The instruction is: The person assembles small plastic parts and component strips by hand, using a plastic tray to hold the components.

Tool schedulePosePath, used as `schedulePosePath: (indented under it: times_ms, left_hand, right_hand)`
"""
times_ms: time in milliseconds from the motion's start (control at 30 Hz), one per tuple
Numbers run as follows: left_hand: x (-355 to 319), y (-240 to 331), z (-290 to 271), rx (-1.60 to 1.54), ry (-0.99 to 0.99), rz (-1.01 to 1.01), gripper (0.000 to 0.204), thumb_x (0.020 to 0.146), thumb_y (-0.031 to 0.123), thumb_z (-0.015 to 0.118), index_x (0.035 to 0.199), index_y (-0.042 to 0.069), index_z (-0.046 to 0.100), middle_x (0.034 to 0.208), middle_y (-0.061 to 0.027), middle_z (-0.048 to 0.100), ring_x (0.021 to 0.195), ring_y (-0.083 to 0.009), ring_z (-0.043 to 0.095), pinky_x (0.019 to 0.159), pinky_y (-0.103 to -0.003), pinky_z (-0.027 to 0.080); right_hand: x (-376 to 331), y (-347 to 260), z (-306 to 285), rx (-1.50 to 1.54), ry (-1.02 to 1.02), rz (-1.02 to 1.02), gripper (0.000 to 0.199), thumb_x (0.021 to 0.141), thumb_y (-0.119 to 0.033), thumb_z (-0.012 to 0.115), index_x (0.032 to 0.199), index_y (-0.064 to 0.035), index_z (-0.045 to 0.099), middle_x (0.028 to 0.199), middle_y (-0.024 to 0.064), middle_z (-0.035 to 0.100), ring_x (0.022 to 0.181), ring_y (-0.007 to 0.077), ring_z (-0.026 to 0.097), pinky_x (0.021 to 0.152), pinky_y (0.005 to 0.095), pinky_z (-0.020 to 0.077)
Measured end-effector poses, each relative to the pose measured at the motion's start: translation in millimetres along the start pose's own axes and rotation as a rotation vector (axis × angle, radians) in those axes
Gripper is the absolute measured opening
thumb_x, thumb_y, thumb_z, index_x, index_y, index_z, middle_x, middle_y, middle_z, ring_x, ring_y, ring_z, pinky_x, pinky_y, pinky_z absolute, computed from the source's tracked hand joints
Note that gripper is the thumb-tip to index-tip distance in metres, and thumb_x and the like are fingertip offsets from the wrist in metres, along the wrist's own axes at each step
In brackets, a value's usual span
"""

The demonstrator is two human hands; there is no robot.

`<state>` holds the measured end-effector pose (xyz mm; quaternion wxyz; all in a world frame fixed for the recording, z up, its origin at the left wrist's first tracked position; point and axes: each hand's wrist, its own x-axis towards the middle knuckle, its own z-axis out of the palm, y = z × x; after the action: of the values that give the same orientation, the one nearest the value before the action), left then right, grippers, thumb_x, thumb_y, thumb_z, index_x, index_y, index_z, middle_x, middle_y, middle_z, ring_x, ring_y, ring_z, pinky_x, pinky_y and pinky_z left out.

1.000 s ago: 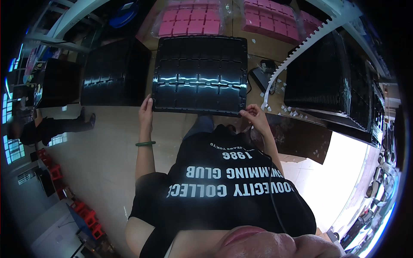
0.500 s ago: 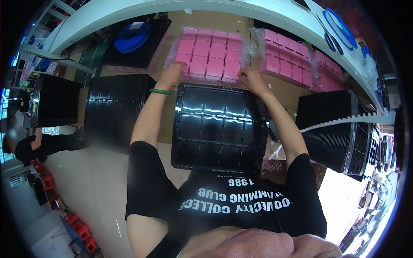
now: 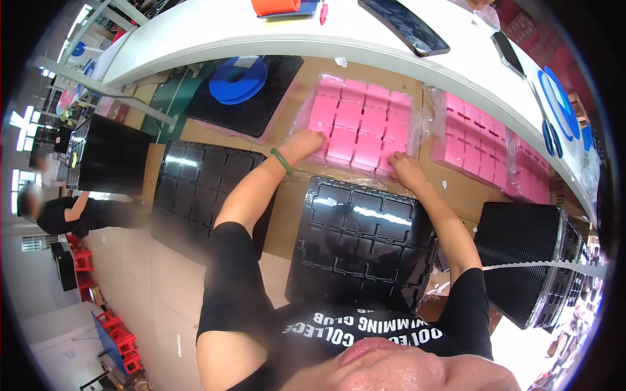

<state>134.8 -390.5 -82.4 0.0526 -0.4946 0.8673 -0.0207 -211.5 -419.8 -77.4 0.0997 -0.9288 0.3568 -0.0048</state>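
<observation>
A grid of pink foam blocks [image 3: 361,124] lies in clear plastic film on the cardboard-covered surface in front of me. My left hand [image 3: 304,143], with a green bangle [image 3: 282,161] on its wrist, has its fingers curled against the near left edge of the blocks. At the near right corner, my right hand [image 3: 405,171] is closed with bent fingers on the edge. The undersides of my fingers are partly hidden. Just below my hands, a black moulded plastic tray [image 3: 355,244] with square compartments lies close to my body.
Another black tray [image 3: 202,189] lies left, a stack of black trays [image 3: 521,254] right. More pink blocks [image 3: 469,140] sit beyond my right hand. A blue reel [image 3: 238,81] rests on a black sheet. The white shelf [image 3: 313,39] carries a phone [image 3: 417,29] and scissors [image 3: 551,133].
The view has tilted upward, so the blocks and trays appear lower and farther right, and the shelf top shows more. Both hands stay at the edges of the pink blocks.
</observation>
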Motion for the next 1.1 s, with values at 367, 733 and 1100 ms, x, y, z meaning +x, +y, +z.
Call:
schedulePosePath:
  times_ms: [367, 733, 1100]
  left_hand:
    - [1, -10, -49, -0.410, 0.029, -0.113, 0.021, 0.087, 0.027, 0.061, 0.094, 0.011, 0.073, 0.093, -0.0122, 0.069, 0.088, -0.0326, 0.065, 0.078, -0.043, 0.051]
    - [25, -9, -77, -0.349, 0.561, -0.256, 0.018, 0.090, 0.024, 0.058, 0.094, 0.009, 0.067, 0.073, -0.0173, 0.066, 0.067, -0.0374, 0.065, 0.061, -0.046, 0.052]
    - [39, 35, -138, -0.179, 0.778, 0.060, 0.016, 0.077, 0.008, 0.064, 0.093, 0.010, 0.067, 0.091, -0.0067, 0.067, 0.084, -0.0241, 0.064, 0.082, -0.038, 0.047]
  right_hand:
    - [8, -25, -22, -0.153, -0.174, 0.165, 0.056, 0.070, -0.039, 0.078, 0.109, -0.0034, 0.060, 0.110, 0.0153, 0.059, 0.110, 0.0316, 0.056, 0.086, 0.0429, 0.0510]
    - [21, -13, 5, -0.198, -0.120, 0.269, 0.057, 0.070, -0.034, 0.075, 0.114, -0.0021, 0.057, 0.115, 0.0165, 0.059, 0.118, 0.0321, 0.052, 0.090, 0.0451, 0.0494]
    - [64, -48, -15, 0.194, 0.601, 0.585, 0.069, 0.073, -0.019, 0.072, 0.135, -0.0033, 0.044, 0.129, 0.0146, 0.053, 0.120, 0.0336, 0.047, 0.098, 0.0488, 0.0385]
